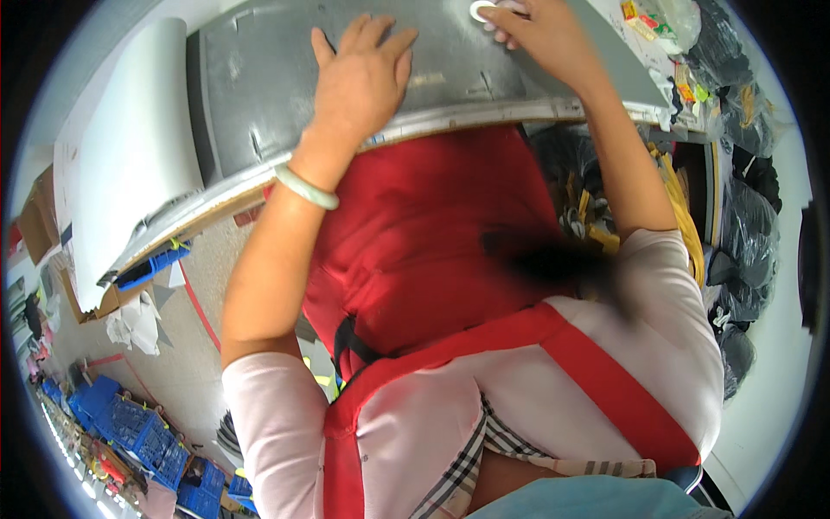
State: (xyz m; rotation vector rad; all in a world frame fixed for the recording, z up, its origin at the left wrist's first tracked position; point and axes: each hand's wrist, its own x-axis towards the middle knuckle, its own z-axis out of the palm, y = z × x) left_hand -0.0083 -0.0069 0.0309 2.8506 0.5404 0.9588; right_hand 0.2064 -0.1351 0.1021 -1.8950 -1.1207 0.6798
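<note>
Dark grey work surface (pixel 259 86), spanning twelve o'clock. Left hand (pixel 361 76), fingers spread upon it, apparently steadying. Right hand (pixel 538 24), thumb and finger pinched on a white disc (pixel 478 11), at that hand's nine o'clock. Step, presumably: working the disc across the surface; next calls for a secure pinch.

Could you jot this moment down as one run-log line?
left hand: open, palm down over dark grey tabletop, contact unclear | right hand: pinching small white round piece
</note>
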